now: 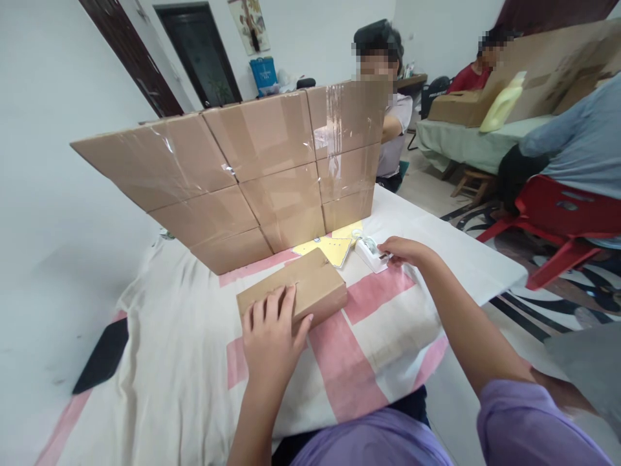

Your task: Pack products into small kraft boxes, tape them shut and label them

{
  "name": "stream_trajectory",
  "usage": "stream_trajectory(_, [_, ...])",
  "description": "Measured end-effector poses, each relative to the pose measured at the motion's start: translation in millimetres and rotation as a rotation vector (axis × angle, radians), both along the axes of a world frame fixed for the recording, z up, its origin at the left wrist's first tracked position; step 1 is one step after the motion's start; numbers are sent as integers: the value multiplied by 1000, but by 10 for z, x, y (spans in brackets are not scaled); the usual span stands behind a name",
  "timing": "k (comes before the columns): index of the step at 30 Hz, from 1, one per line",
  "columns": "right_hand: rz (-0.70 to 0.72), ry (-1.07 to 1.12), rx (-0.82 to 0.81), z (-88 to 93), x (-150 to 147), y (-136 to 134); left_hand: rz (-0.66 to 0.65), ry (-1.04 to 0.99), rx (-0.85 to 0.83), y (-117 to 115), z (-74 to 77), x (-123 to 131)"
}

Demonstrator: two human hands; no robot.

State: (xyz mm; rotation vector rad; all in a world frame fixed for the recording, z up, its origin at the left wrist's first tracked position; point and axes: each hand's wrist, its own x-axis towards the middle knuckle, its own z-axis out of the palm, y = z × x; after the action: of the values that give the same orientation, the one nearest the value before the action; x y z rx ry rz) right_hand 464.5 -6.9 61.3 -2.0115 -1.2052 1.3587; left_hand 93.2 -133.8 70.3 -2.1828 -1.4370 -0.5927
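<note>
A small brown cardboard box (305,285) lies on the cloth-covered table (184,362) in front of me. My left hand (272,336) rests flat on its near left end, fingers stretched out over the top. My right hand (405,251) reaches to the right of the box and touches a small white device (371,252), its fingers curled around the device's end. A yellow triangular sheet (330,248) lies between the box and the device.
A taped cardboard wall (252,175) stands across the table behind the box. A black flat object (104,355) lies at the table's left edge. Other people sit behind the wall and at the right, near a red chair (557,220).
</note>
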Motion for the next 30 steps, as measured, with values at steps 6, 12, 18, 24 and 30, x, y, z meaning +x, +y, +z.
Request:
stream_trajectory(6, [-86,57,51,17,-31,-84,-5,-19,7,-1,-14,2])
stream_trajectory(12, [-179,118,98,0,-91,-187,-2,-28,6,-2,-11,1])
stream_trajectory(18, [-224,196,128,-53,-98,-203,4,-27,5,1,-14,-1])
stream_trajectory(24, [-207,288,137,-127,2,-184,1,-21,15,2,-25,3])
stream_trajectory(30, [-170,371,136,-173,60,-209,6,-11,27,12,-16,16])
